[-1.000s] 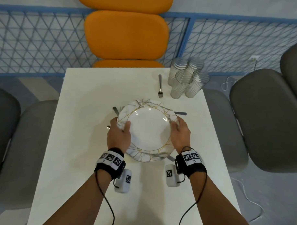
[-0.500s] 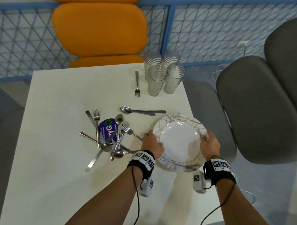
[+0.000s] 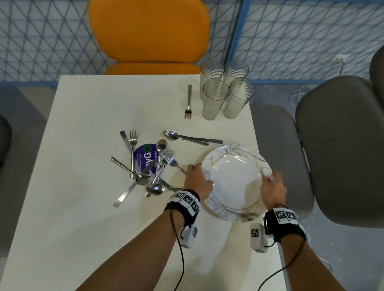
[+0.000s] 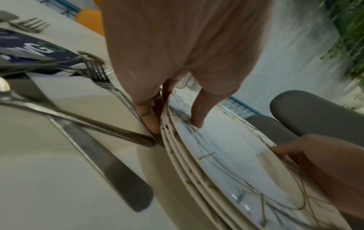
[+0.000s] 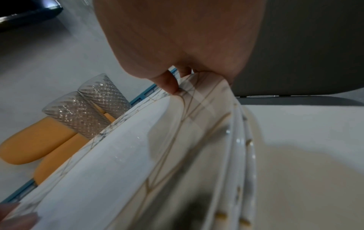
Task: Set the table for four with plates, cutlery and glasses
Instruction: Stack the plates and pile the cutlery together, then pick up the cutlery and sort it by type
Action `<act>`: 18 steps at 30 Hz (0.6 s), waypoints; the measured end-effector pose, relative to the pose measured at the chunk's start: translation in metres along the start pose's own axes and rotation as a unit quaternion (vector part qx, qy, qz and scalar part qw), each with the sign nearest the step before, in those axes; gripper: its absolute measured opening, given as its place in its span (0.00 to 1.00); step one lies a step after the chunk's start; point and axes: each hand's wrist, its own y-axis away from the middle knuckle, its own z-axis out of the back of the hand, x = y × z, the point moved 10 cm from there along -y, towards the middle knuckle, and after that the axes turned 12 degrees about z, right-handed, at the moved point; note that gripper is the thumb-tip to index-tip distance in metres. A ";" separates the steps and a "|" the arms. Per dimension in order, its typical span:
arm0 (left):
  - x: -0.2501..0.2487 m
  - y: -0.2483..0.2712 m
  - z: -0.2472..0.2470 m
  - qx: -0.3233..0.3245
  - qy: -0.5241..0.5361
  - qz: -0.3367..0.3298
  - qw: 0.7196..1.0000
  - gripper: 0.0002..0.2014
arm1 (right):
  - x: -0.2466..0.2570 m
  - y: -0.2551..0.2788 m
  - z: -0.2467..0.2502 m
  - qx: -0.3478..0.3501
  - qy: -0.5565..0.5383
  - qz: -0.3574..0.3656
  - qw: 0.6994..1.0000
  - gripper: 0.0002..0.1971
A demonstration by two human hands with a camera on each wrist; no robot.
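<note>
We see a white counter with an orange chair at its far edge and a grey chair off its right side. On the right part of the counter, near the right edge, sits a stack of plates, marbled with gold lines; the wrist views show several rims stacked one on another. Our left hand has its grip on the stack's left rim, thumb on top and fingers at the edge, and our right hand has its grip on the right rim in the same way. At the far right corner of the counter four ribbed glasses stand close together. A heap of cutlery, forks, spoons and knives crossing one another, lies left of the plates over a purple sticker. A spoon and another handle lie just beyond the plates. One single fork lies just left of the glasses.
</note>
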 end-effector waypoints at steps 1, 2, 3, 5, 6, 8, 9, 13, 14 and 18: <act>0.002 0.000 0.002 0.003 0.009 -0.001 1.000 0.36 | 0.001 0.000 0.000 0.001 -0.001 0.000 1.000 0.21; 0.003 0.001 0.004 0.005 0.016 -0.007 1.000 0.36 | 0.003 0.001 -0.001 0.003 -0.003 -0.001 1.000 0.21; 0.004 0.003 0.007 0.005 0.024 -0.014 1.000 0.36 | 0.003 0.001 -0.002 0.006 -0.004 -0.003 1.000 0.22; 0.007 0.005 0.013 0.005 0.039 -0.034 0.999 0.35 | 0.003 0.002 -0.001 0.005 0.014 -0.006 1.000 0.22; 0.010 0.007 0.017 0.006 0.046 -0.045 0.998 0.35 | 0.004 0.004 0.001 -0.004 0.041 -0.004 0.999 0.23; 0.017 0.010 0.028 0.000 0.059 -0.063 0.996 0.33 | 0.011 0.010 0.011 -0.047 0.113 0.001 0.992 0.25; 0.021 0.011 0.037 -0.008 0.069 -0.073 0.995 0.30 | 0.017 0.015 0.017 -0.079 0.138 0.004 0.987 0.26; 0.047 0.017 0.083 -0.048 0.128 -0.123 0.983 0.13 | 0.066 0.041 0.017 -0.163 0.138 0.093 0.973 0.26; 0.054 0.019 0.095 -0.059 0.136 -0.131 0.980 0.10 | 0.084 0.048 0.010 -0.170 0.125 0.136 0.968 0.21; 0.094 0.009 0.148 -0.120 0.131 -0.112 0.978 0.10 | 0.166 0.082 -0.051 -0.092 0.045 0.309 0.946 0.17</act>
